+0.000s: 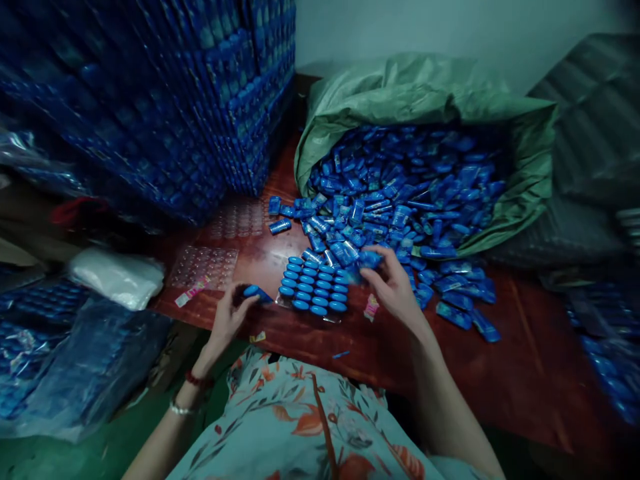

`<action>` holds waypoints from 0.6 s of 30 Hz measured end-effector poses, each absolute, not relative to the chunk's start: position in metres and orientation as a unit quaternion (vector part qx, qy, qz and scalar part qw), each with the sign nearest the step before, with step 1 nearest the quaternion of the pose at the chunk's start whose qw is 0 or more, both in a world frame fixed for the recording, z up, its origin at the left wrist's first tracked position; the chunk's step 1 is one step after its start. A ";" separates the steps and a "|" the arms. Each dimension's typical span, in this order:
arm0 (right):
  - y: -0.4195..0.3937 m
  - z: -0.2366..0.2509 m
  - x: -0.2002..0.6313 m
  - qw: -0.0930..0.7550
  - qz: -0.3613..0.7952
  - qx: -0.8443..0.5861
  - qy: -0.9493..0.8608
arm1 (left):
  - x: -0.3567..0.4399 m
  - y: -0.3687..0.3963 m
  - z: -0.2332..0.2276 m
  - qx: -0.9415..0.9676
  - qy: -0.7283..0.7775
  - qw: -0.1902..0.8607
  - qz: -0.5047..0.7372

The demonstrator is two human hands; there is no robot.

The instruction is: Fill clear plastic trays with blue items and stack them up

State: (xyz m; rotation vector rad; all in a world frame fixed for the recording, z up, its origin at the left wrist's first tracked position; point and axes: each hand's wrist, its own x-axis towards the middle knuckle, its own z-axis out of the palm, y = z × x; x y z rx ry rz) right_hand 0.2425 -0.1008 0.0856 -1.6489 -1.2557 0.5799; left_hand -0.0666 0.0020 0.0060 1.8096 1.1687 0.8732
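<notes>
My left hand (234, 313) is closed on a small blue container (254, 291), held between thumb and fingers just left of the tray. A clear tray (333, 320) lies in front of me, filled with rows of blue oval-topped containers (311, 285) standing on end. To the right of those rows, my right hand (389, 277) has its thumb and fingers closed on a blue wrapped container (369, 259), blurred by motion, at the near edge of a loose pile (345, 220) of similar ones.
A green woven sack (523, 127) lies on its side, spilling blue containers onto the red-brown table (510, 380). Tall stacks of filled blue packs (240, 100) rise at the left. A clear moulded tray (205, 263) and a white plastic bundle (117, 277) lie at left.
</notes>
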 end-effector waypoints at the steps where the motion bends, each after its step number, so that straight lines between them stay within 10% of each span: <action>1: -0.123 0.081 0.239 0.469 0.248 -0.685 -0.499 | -0.066 -0.010 0.005 0.712 0.456 0.403 0.349; 10: -0.188 0.008 0.183 0.456 0.086 -0.692 -0.553 | -0.060 -0.018 -0.005 0.887 0.247 0.273 0.278; 18: -0.175 0.035 0.183 0.106 0.003 -0.678 -0.727 | -0.067 -0.009 0.003 0.947 0.192 0.221 0.134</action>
